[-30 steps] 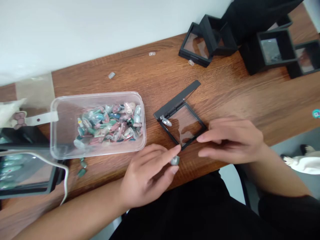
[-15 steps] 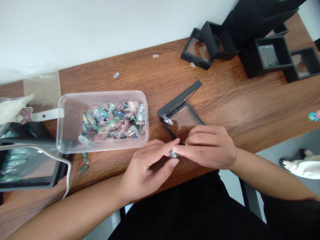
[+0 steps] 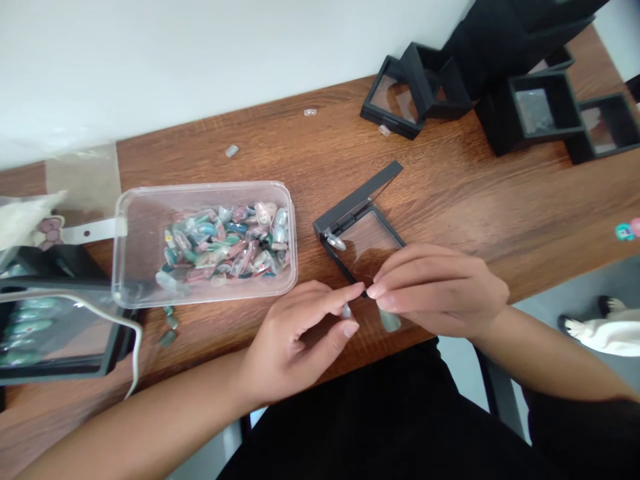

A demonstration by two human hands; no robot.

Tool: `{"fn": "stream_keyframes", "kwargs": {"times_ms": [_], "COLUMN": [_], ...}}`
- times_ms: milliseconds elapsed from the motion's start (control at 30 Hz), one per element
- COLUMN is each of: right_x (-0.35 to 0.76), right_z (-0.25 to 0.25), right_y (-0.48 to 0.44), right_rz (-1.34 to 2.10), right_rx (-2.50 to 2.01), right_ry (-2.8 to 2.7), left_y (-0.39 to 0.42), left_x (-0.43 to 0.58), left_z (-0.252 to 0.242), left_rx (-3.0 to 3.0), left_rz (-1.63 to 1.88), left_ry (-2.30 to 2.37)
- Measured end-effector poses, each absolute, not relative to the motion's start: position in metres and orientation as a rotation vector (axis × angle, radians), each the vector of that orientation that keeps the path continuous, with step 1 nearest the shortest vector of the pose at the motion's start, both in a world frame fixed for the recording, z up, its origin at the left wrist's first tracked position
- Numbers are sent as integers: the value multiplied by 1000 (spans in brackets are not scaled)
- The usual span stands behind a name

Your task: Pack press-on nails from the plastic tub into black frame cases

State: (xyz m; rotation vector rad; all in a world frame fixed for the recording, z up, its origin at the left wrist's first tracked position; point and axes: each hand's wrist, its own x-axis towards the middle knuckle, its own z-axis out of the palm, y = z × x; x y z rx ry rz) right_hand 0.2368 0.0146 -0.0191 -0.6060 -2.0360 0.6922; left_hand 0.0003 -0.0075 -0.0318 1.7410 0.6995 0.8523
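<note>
My left hand (image 3: 305, 333) pinches a small greyish press-on nail (image 3: 346, 311) between thumb and index finger. To its right, my right hand (image 3: 435, 287) has its fingertips pressed together. A pale green translucent press-on nail (image 3: 391, 321) sticks out below those fingers, its upper part hidden by them. Just beyond both hands lies a black display frame (image 3: 357, 217), its lid raised and a clear film in its base. One shiny silvery press-on nail (image 3: 335, 240) rests on the film by the hinge. Part of the frame's near edge is covered by my right hand.
A clear plastic tub (image 3: 200, 301) of mixed press-on nails stands left of the frame. Several black frames (image 3: 393, 100) and boxes (image 3: 533, 110) sit at the back right. A filled frame (image 3: 55, 327) and white cable (image 3: 136, 353) lie at the left.
My right hand has moved right, away from my left fingertips. The pale green press-on nail now shows beneath it. My left hand stays in place with the greyish nail.
</note>
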Motion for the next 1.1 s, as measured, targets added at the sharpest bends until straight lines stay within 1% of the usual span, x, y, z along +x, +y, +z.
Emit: {"fn": "stream_keyframes", "kwargs": {"times_ms": [100, 167, 367, 500, 567, 733, 900, 1100], "right_x": [242, 245, 259, 264, 263, 261, 268, 294], "right_z": [-21, -21, -6, 0, -4, -20, -17, -15], "right_y": [15, 15, 32, 59, 69, 71, 66, 77], "right_rz": [763, 742, 428, 260, 269, 421, 492, 461], "right_rx": [-571, -592, -751, -740, -745, -798, -912, -1415], "right_ry": [-2017, -2001, -2115, -2280, -2324, -2321, -2338, -2280], "left_y": [-7, -8, -8, -9, -9, -13, -14, -15], "left_x": [0, 0, 3, 2, 1, 0, 3, 3], "left_z": [-32, -32, -33, -33, -33, -33, -31, -31], "left_rx": [1745, 1753, 1807, 1812, 1794, 1683, 1623, 1571], "left_rz": [855, 862, 856, 849, 850, 941, 1001, 992], "left_ry": [688, 696, 640, 661, 682, 787, 857, 841]}}
